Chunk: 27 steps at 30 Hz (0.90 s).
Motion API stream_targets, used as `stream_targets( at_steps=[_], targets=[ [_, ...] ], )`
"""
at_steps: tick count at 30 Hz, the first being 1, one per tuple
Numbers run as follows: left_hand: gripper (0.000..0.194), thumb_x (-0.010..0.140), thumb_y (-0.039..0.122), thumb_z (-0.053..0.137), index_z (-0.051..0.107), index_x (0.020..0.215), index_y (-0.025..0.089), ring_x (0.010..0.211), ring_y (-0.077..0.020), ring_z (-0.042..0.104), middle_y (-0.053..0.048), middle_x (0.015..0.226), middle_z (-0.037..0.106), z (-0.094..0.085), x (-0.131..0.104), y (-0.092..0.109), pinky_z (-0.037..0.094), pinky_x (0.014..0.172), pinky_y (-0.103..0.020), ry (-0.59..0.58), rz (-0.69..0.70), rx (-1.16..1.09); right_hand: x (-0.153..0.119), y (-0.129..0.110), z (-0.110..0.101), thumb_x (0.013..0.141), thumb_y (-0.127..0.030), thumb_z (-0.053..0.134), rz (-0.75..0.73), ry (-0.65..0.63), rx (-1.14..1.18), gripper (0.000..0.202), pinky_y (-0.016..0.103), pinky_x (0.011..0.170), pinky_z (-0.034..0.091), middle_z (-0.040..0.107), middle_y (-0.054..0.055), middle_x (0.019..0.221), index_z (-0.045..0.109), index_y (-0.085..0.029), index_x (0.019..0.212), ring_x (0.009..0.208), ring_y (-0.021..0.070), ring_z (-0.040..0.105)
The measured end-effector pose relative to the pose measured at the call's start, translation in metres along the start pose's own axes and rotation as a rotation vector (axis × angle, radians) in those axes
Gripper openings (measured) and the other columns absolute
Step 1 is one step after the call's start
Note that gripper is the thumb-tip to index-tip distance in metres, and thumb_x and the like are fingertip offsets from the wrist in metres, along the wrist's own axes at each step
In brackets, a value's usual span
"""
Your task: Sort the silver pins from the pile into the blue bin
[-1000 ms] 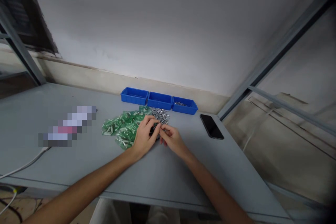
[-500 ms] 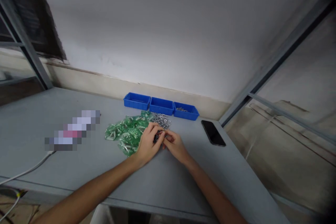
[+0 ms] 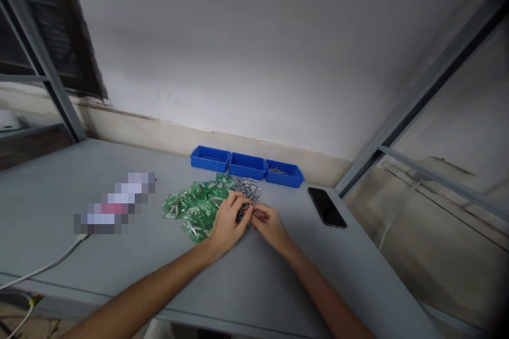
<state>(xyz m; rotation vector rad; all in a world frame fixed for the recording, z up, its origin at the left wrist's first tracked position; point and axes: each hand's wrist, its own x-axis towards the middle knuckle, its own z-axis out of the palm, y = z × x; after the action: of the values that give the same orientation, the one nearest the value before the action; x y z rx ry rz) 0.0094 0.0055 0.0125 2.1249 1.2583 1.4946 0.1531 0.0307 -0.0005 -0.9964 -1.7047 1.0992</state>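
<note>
Between hands, small dark pieces; mostly hidden.

Makeshift indoor workspace, exact kind of room unclear: suggested by grey desk framed by metal posts, where small blue bins, green bags and loose metal pieces are laid out.

One head-worn camera looks forward and down from near above the table toward the wall.
</note>
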Motion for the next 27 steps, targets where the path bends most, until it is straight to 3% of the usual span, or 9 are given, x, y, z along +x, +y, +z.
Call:
stream_targets(
  at_steps=[9,17,23,27],
  targets=[
    [0.011,0.089,0.023,0.044,0.054,0.091,0.019,0.091,-0.0170,0.052,-0.006,0.096,0.050,-0.002,0.000,0.003,0.043,0.081,-0.030,0.027,0.020,-0.043,-0.001,-0.002,0.003,0.075,-0.032,0.062,-0.068,0.042,-0.002,0.018,0.020,0.046,0.043,0.061,0.003,0.080,0.066,-0.016,0.082,0.052,0.0085,0.053],
    [0.008,0.089,0.022,0.043,0.050,0.090,0.018,0.089,-0.0162,0.050,-0.004,0.092,0.049,0.000,0.002,-0.001,0.041,0.081,-0.030,0.105,0.033,-0.085,-0.003,-0.010,0.004,0.073,-0.032,0.064,-0.107,0.086,-0.048,0.016,0.020,0.046,0.044,0.061,0.003,0.079,0.067,-0.017,0.078,0.055,0.0095,0.054],
    [0.010,0.090,0.022,0.041,0.050,0.087,0.018,0.083,-0.0152,0.049,-0.004,0.089,0.049,-0.003,0.003,0.000,0.042,0.074,-0.028,0.152,0.001,-0.143,-0.003,-0.021,0.002,0.072,-0.038,0.064,-0.037,0.191,0.106,0.021,0.019,0.038,0.035,0.057,-0.001,0.064,0.065,-0.017,0.076,0.042,0.0065,0.045],
    [0.011,0.087,0.026,0.047,0.054,0.087,0.019,0.082,-0.0153,0.051,-0.005,0.094,0.048,0.001,0.000,-0.001,0.044,0.074,-0.028,0.057,-0.011,-0.132,-0.001,-0.024,-0.001,0.073,-0.045,0.062,0.084,0.262,0.155,0.031,0.019,0.038,0.029,0.044,-0.006,0.042,0.065,-0.016,0.082,0.038,0.0072,0.039]
  ],
)
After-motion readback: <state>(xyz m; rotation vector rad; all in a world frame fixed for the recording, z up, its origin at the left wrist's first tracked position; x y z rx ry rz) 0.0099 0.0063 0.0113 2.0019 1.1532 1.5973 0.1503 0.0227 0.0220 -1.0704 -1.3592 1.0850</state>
